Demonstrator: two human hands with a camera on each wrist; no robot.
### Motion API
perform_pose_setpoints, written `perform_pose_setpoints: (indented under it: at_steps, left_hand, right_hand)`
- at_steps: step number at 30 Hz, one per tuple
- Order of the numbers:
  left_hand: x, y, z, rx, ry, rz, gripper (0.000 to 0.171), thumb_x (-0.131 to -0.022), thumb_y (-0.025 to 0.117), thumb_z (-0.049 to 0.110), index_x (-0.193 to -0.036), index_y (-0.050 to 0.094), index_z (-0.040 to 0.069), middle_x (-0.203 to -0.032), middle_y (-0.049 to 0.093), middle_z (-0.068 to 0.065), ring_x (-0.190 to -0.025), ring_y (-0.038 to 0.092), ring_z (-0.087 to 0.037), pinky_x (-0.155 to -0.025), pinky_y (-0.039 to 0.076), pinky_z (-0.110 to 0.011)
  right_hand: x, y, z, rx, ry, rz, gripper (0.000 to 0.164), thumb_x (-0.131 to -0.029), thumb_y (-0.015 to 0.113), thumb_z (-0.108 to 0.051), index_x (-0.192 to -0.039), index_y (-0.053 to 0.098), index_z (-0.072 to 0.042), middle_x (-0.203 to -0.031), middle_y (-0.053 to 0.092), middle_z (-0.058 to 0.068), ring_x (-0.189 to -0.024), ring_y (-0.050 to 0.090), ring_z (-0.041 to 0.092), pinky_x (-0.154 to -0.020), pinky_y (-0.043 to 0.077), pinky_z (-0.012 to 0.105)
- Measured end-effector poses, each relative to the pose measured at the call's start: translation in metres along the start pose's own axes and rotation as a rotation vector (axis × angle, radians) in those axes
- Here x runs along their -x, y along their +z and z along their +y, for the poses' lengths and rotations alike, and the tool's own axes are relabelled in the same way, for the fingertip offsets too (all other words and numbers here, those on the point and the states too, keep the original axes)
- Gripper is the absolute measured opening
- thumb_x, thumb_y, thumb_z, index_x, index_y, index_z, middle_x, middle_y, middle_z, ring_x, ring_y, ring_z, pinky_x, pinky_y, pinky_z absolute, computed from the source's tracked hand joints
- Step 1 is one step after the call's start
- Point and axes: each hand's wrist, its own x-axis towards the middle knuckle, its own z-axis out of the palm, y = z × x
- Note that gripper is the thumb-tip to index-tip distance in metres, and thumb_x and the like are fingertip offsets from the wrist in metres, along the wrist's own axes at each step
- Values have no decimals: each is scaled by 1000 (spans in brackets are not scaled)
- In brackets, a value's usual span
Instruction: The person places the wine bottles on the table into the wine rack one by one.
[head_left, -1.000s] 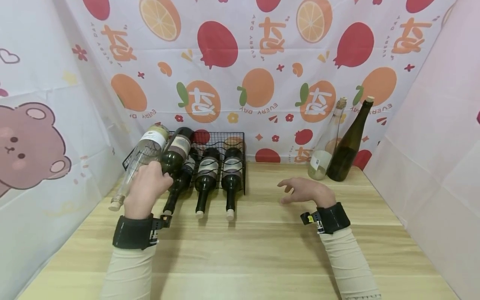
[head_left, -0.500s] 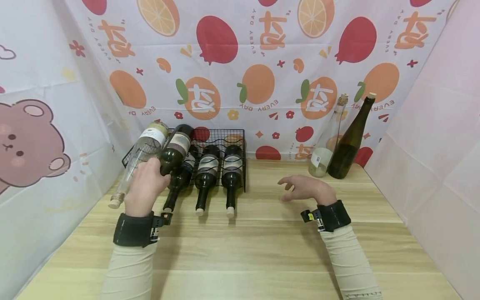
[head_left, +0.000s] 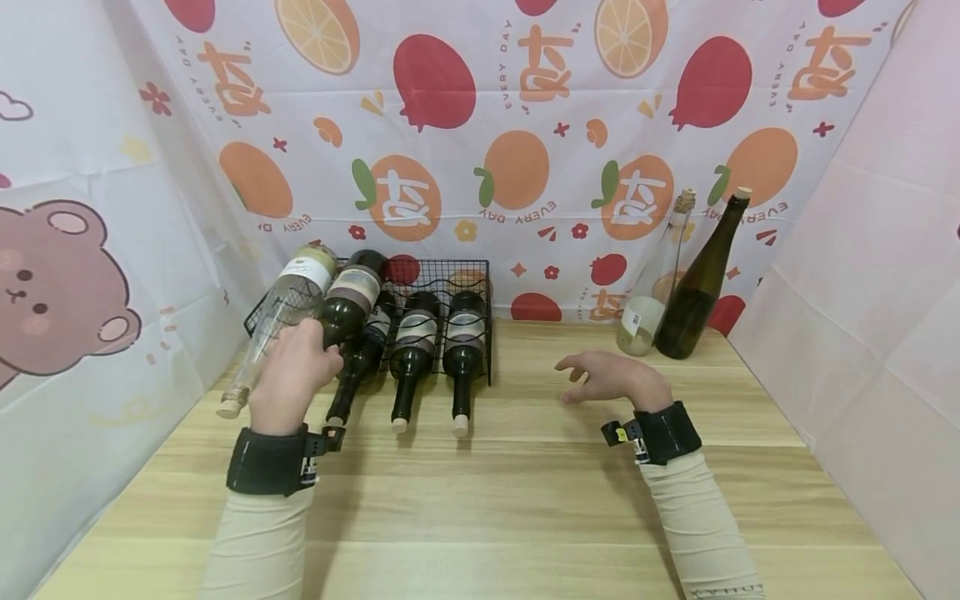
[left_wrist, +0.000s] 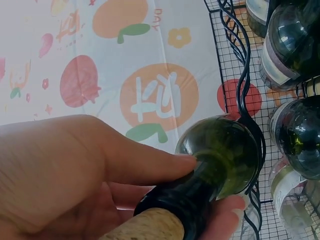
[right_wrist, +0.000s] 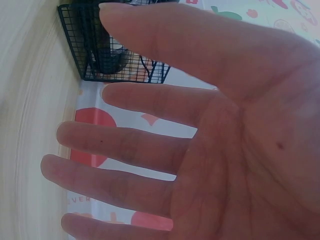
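My left hand [head_left: 291, 371] grips the neck of a dark green wine bottle [head_left: 347, 310]. This bottle lies tilted on the upper level of a black wire wine rack [head_left: 489, 333], its base toward the back. In the left wrist view, thumb and fingers wrap the dark neck just behind the cork [left_wrist: 152, 226], and the bottle's shoulder [left_wrist: 225, 150] meets the rack's wavy wire. A clear bottle [head_left: 288, 304] with a white label lies just left of it. My right hand [head_left: 607, 375] hovers over the table at right, fingers spread and holding nothing.
Below, several dark bottles, such as one corked bottle [head_left: 465, 350], lie in the rack with necks pointing forward. At the back right stand a clear corked bottle [head_left: 637, 325] and a tall green bottle [head_left: 690, 308]. Printed cloth [head_left: 517, 100] hangs around the wooden table [head_left: 480, 517].
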Motion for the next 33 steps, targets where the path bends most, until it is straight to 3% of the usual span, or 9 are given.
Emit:
perform_pose_setpoints:
  at_steps: [9, 21, 33]
  left_hand:
    - [-1, 1, 0, -1, -8, -12, 19, -93, 53, 11, -79, 57, -1, -87, 60, -25, -68, 57, -33, -51, 43, -38]
    - [-4, 1, -3, -11, -4, -17, 34, -93, 63, 17, -98, 62, -16, -93, 63, -34, -68, 61, -37, -55, 48, -41]
    - [-5, 1, -4, -28, -6, -9, 38, -96, 60, 23, -98, 62, -15, -94, 63, -35, -71, 62, -38, -57, 49, -43]
  right_hand:
    - [0, 1, -1, 6, 0, 1, 58, -96, 74, -30, -147, 55, -10, -140, 64, 23, -130, 61, 40, -105, 51, 55]
    - [0, 1, 1, 7, -10, 8, 58, -95, 74, -30, -147, 56, -10, -139, 64, 23, -130, 61, 40, -105, 52, 54]
    - [1, 0, 2, -8, -7, 7, 59, -95, 74, -30, -147, 55, -10, -140, 64, 23, -130, 61, 40, -106, 51, 55]
